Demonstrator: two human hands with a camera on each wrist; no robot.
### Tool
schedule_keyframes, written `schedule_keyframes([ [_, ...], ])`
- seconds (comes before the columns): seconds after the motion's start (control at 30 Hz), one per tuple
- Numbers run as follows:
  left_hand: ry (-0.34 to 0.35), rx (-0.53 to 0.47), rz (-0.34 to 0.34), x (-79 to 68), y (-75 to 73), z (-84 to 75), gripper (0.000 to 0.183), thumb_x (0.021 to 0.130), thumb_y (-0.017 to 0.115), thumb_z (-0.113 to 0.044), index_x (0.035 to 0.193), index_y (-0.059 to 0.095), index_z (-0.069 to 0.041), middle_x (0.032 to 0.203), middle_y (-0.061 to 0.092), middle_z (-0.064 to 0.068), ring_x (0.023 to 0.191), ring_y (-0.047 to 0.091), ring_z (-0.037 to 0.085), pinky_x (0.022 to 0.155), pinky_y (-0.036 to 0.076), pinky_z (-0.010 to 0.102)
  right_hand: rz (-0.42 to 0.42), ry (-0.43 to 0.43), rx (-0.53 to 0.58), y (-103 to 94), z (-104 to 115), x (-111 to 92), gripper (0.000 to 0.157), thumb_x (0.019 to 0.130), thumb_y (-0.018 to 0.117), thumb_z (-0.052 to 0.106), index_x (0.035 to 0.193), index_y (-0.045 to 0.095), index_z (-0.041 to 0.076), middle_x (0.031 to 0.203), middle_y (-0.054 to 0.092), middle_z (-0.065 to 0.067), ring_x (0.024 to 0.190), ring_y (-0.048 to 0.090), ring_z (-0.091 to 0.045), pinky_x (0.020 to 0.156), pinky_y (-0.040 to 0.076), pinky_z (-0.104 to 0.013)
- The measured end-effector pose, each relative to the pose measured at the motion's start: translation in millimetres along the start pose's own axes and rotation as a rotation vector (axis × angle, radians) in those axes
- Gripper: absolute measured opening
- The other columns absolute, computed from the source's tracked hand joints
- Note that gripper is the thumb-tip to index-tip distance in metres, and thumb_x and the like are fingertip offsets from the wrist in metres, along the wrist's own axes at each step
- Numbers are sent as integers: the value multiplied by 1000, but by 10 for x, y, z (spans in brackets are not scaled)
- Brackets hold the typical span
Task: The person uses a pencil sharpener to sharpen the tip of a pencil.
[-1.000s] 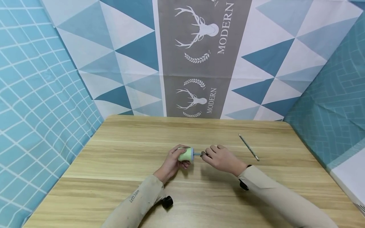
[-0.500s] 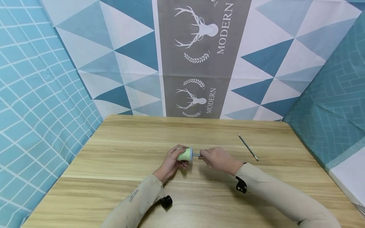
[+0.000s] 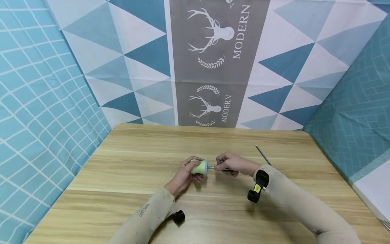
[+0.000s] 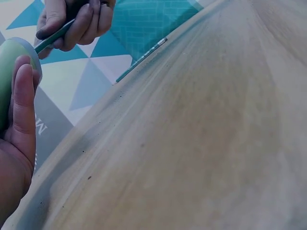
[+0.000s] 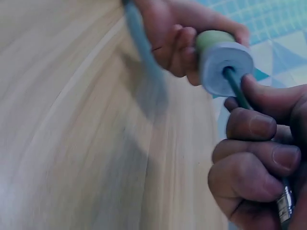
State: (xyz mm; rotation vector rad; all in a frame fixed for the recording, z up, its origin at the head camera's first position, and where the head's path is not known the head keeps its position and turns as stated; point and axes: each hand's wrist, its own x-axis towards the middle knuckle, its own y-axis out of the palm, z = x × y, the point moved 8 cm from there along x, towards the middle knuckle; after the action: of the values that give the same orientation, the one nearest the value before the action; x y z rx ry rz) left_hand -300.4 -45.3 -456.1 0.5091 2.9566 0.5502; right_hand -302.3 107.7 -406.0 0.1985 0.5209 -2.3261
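My left hand [image 3: 185, 171] grips a light green, barrel-shaped pencil sharpener [image 3: 199, 167] above the middle of the table, its pale blue end facing right. Out of the hole in that end comes a dark green pencil [image 5: 236, 87]; its tip is hidden inside. My right hand [image 3: 234, 164] pinches the pencil a short way from the hole, thumb against the shaft and the other fingers curled round it. The pencil's silvery far end [image 5: 286, 203] shows below those fingers in the right wrist view.
A second pencil [image 3: 261, 153] lies on the wooden table [image 3: 137, 169] at the right, partly behind the right sleeve [image 3: 292, 193]. Patterned cloth [image 3: 146, 67] hangs behind and at both sides. A white object [image 3: 373, 193] stands by the right edge.
My right hand has rolled over at the wrist round the pencil, bringing its wrist camera into view, and the sleeve now covers part of the second pencil. The left hand keeps its hold.
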Motion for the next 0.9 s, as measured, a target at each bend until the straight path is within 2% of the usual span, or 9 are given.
schedule_keyframes([
  [0.27, 29, -15, 16, -16, 31, -34, 17, 93, 55, -13, 98, 70, -18, 70, 63, 12, 47, 62, 14, 41, 52, 23, 132, 174, 229, 55, -163, 42, 22, 98, 57, 15, 89, 58, -5, 52, 35, 3, 42, 25, -6, 37, 19, -20],
  [0.4, 32, -11, 22, -20, 28, -33, 17, 92, 55, -12, 96, 70, -20, 69, 63, 11, 46, 61, 14, 41, 52, 23, 125, 167, 198, 51, -182, 49, 25, 98, 59, 17, 90, 57, -6, 53, 38, 1, 42, 27, -8, 38, 22, -21],
  [0.57, 24, 20, 17, -18, 17, -42, 16, 92, 56, -14, 98, 69, -17, 69, 63, 12, 47, 61, 14, 42, 52, 23, 22, 21, -70, -14, -70, 27, 36, 96, 63, 24, 91, 56, -11, 58, 52, -1, 45, 37, -11, 41, 32, -24],
  [0.63, 23, 29, 12, -12, 14, -42, 15, 92, 56, -14, 99, 69, -15, 68, 63, 12, 47, 61, 14, 42, 52, 24, -26, -46, -193, -26, 11, -10, 36, 97, 63, 26, 91, 58, -9, 60, 56, -2, 47, 42, -12, 43, 36, -25],
  [0.7, 23, 28, 5, -4, 12, -38, 15, 92, 56, -14, 100, 69, -15, 67, 63, 11, 47, 61, 15, 42, 52, 24, -74, -123, -319, -27, 98, -58, 30, 97, 64, 27, 91, 63, -2, 64, 59, 0, 50, 45, -11, 45, 40, -26],
  [0.8, 26, 16, -8, 5, 8, -30, 15, 93, 55, -14, 98, 69, -15, 66, 63, 11, 46, 60, 15, 41, 51, 24, -184, -273, -577, -6, 246, -156, 23, 96, 66, 29, 98, 67, 6, 70, 58, 6, 57, 49, -7, 50, 45, -25],
  [0.9, 24, 5, -15, 11, 0, -23, 15, 93, 55, -15, 97, 70, -15, 67, 63, 11, 46, 60, 14, 41, 51, 24, -347, -475, -932, 71, 388, -295, 25, 92, 71, 30, 104, 67, 9, 75, 58, 7, 62, 52, -6, 53, 47, -24],
])
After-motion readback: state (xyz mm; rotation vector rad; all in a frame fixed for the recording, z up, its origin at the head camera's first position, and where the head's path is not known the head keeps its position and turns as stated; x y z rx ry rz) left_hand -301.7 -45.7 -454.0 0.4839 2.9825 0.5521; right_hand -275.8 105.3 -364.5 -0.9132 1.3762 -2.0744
